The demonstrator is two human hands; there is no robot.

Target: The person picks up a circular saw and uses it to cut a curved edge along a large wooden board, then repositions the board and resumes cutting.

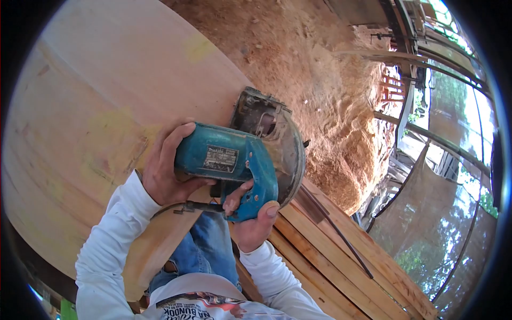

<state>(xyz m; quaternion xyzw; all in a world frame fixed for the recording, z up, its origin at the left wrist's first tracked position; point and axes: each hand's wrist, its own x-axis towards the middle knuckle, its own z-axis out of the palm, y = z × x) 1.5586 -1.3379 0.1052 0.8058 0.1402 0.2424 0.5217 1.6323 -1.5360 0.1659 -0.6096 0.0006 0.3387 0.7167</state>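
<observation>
A teal circular saw (216,152) with a worn grey blade guard and base is at the edge of a large, pale wooden slab (106,80). My left hand (168,168) wraps round the rear of its motor housing, thumb below and fingers over the top. The saw's looped handle is in my right hand (253,221), with a finger through the opening near the trigger and the thumb on the outside. A dark cord leaves the handle and passes under my left wrist. The blade itself cannot be made out.
Long sawn planks (330,256) lie at the lower right, with a thin dark rod (346,242) across them. Beyond the slab rises a heap of sawdust (341,160). Netting (426,224) and wooden poles stand at the right. My jeans show below the slab's edge.
</observation>
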